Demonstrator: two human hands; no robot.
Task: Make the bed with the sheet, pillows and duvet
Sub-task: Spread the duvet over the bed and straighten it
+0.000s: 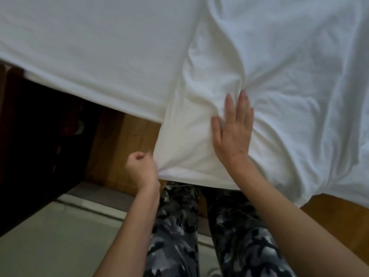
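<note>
A white sheet [119, 47] covers the bed across the upper part of the view, smooth on the left and creased on the right. One corner of it hangs over the bed's near edge. My left hand [140, 166] grips that hanging corner in a fist at its lowest point. My right hand [232, 128] lies flat with straight fingers on the sheet just to the right, pressing the folds. No pillows or duvet are in sight.
The wooden bed frame [123, 146] shows below the sheet, and again at the lower right. A dark piece of furniture [40, 136] stands to the left. Pale floor [50, 246] lies below; my legs in camouflage trousers [179, 226] stand against the bed.
</note>
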